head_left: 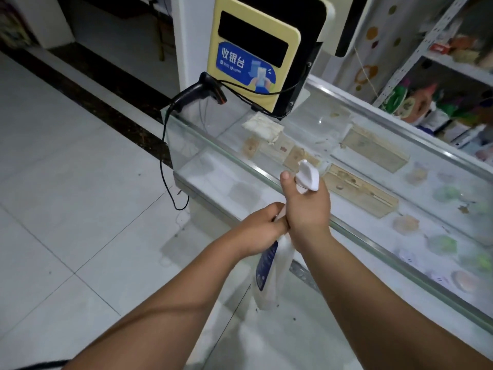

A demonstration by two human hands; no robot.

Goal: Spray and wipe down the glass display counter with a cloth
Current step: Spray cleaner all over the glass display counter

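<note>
A white spray bottle (268,276) with a blue label hangs in front of the glass display counter (229,153), its white nozzle head pointing over the glass top. My right hand (306,206) grips the bottle's neck just below the nozzle. Beside it, my left hand (260,231) curls round the bottle's upper body and touches the right hand. A crumpled whitish cloth (262,126) lies on the counter top at its far end, well beyond both hands.
A yellow checkout terminal (253,54) stands at the counter's far end. A black barcode scanner (201,92) sits beside it, its cable dropping to the tiled floor (66,182). Wooden boxes and small goods lie under the glass. Stocked shelves (440,76) stand behind the counter.
</note>
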